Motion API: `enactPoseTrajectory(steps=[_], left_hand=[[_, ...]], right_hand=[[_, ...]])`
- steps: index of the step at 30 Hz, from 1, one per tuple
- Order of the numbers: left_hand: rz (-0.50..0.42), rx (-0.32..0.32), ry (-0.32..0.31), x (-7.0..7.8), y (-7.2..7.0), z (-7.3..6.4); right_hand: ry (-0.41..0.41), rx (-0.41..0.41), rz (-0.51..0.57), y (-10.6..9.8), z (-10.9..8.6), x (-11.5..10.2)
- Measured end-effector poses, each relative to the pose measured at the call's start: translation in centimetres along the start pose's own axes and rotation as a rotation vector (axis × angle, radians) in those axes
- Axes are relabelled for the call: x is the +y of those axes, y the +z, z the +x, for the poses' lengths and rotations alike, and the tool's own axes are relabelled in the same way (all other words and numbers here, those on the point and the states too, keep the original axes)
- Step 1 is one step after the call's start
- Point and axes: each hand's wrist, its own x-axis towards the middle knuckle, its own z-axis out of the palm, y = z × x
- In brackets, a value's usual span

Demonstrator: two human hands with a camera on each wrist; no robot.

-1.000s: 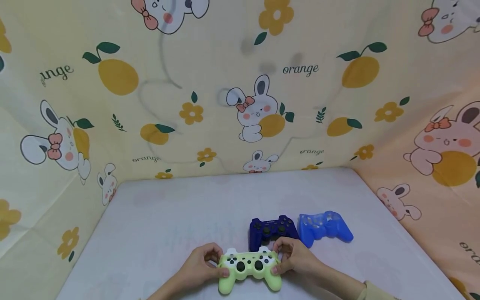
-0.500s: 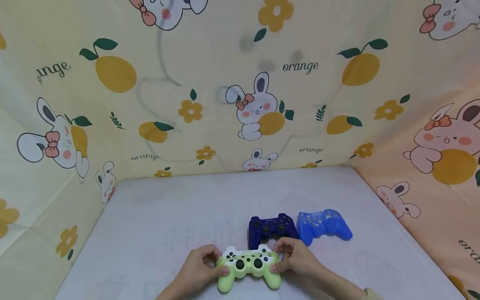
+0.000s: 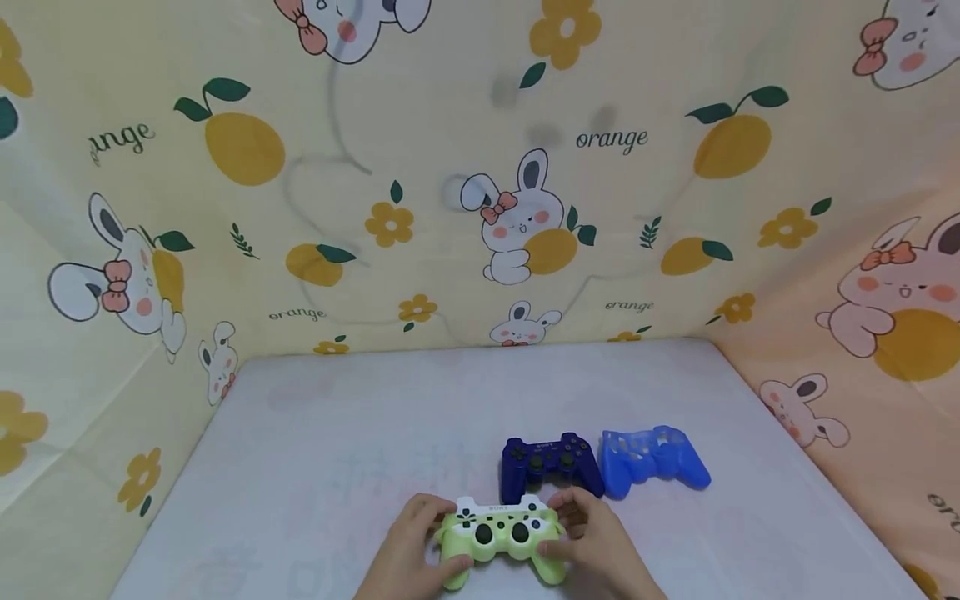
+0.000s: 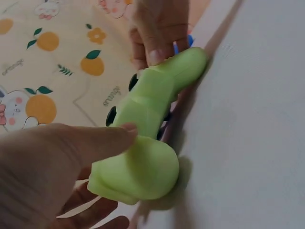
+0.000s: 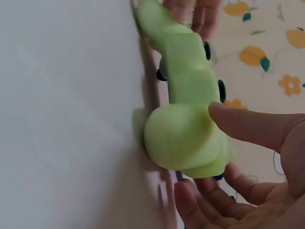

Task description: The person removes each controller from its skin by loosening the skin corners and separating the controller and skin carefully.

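A white game controller [image 3: 498, 507] with two black sticks sits in a light green silicone cover [image 3: 550, 570] at the front of the table. Its white top edge shows above the cover. My left hand [image 3: 412, 548] holds the left side, thumb on the green grip and fingers at the outer edge. On the opposite side my right hand [image 3: 602, 546] holds it the same way. In the left wrist view the left thumb presses the green cover [image 4: 145, 114]. The right wrist view has the right thumb [image 5: 252, 125] on the cover, with fingers curved around its far side.
Just behind lies a dark blue game controller [image 3: 551, 458]. Right of it is a bright blue silicone cover [image 3: 652, 462]. The white tabletop [image 3: 337, 433] ends at a patterned cloth backdrop [image 3: 442, 167], with cloth sides left and right.
More of the controller's white top edge shows above the green cover than a second ago. Both thumbs have slid lower on the grips, and the forearms have drawn inward.
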Motion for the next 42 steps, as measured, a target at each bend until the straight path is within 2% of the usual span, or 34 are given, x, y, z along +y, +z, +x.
enactPoseTrajectory(steps=[3,7,9,13,17,20,27,37,42], left_hand=[[-0.055,0.003,0.015,-0.2,0.1,0.1],[-0.166,0.049,0.085,-0.9,0.5,0.1],[-0.203,0.07,0.1,-1.2,0.6,0.1],[-0.271,0.086,0.061,-1.3,1.0,0.2],[-0.316,0.103,0.012,-1.2,1.2,0.3],[-0.329,0.11,-0.028,-1.1,1.2,0.4],[-0.352,0.123,-0.124,-0.9,1.2,0.1],[-0.404,0.131,-0.145,-1.1,1.3,0.0],[-0.415,0.129,-0.145,-1.1,1.5,-0.1]], right_hand=[[-0.007,0.013,-0.045,0.1,0.0,0.1],[-0.029,0.006,-0.083,0.0,0.3,0.2],[-0.043,0.0,-0.081,-0.1,0.5,0.3],[-0.049,0.001,-0.066,-0.3,0.7,0.5],[-0.021,0.002,-0.048,-0.4,0.9,0.6],[-0.018,0.006,-0.04,-0.4,1.1,0.6],[-0.069,0.024,-0.033,-0.5,1.1,0.5],[-0.018,0.096,-0.003,0.0,0.7,0.8],[-0.029,0.094,-0.001,-0.1,0.6,1.0]])
